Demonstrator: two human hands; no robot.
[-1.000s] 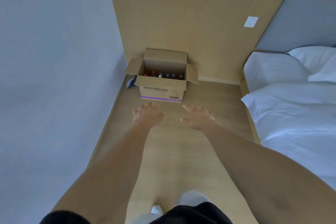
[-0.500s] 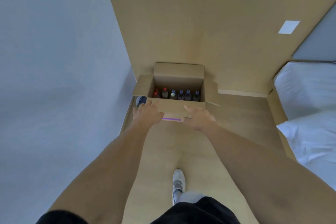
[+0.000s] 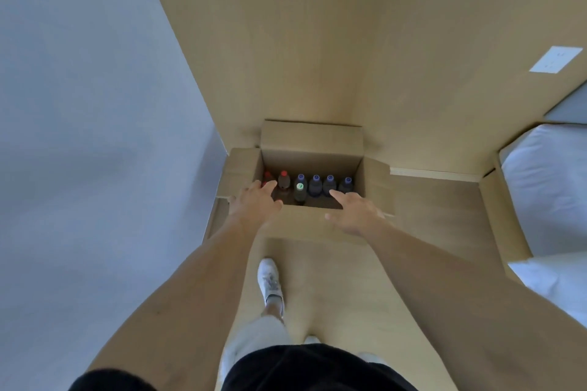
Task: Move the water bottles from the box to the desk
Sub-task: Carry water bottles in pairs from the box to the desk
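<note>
So both arms are stretched out over the open cardboard box [image 3: 313, 149] sitting on the wood floor [image 3: 336, 289] in the corner. The water bottles [image 3: 315, 185] stand upright in a row inside it, mostly blue caps, two red ones at the left and one white-green cap in front. Left hand [image 3: 254, 203] hovers at the box's near-left edge, fingers loose, holding nothing. Right hand [image 3: 352, 211] is relaxed too, index finger pointing toward the blue caps. A bed [image 3: 546, 187] is off to the right.
</note>
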